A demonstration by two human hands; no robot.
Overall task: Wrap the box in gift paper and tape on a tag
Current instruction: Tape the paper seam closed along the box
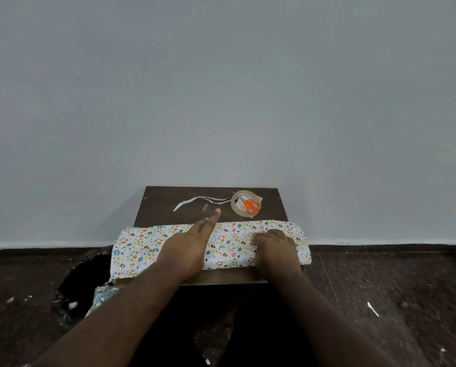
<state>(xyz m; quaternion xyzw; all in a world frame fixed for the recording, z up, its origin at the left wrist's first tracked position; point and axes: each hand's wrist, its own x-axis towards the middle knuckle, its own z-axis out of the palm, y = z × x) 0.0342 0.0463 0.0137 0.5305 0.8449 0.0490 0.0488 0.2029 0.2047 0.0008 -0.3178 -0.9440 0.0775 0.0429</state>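
White gift paper point(139, 250) printed with small coloured eggs and hearts lies folded over a long box across the near part of a small dark wooden table point(168, 200). The box itself is hidden under the paper. My left hand point(192, 243) lies flat on the paper's middle, fingers straight and reaching past its far edge toward a short clear tape piece point(205, 207). My right hand point(275, 250) presses the paper down on the right, fingers bent against it. A clear tape roll point(237, 207) with orange-handled scissors point(252, 206) on top sits at the back right.
A thin white paper strip point(195, 201) curls across the table's back. A grey wall stands right behind the table. The dark speckled floor point(380, 287) surrounds it, with paper scraps and a black bag point(78, 284) holding offcuts at the left.
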